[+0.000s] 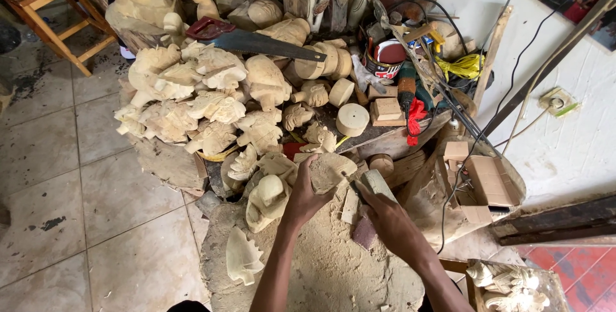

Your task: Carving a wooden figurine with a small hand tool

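Pale wood fills the view; the left hand (pixel 307 191) has its grip clamped on a rough carved wooden piece (pixel 330 169), held just above a sawdust-covered block (pixel 333 267); the right hand (pixel 385 217) is closed around a flat wooden-handled tool (pixel 376 184), its end touching the piece's right edge; beyond them a heap of unfinished carvings (pixel 205 103) lies on the table (pixel 378 135), with a handsaw (pixel 253 41) across the top and round wooden discs (pixel 352 118) to the right; a cardboard box (pixel 487 180) sits nearby.
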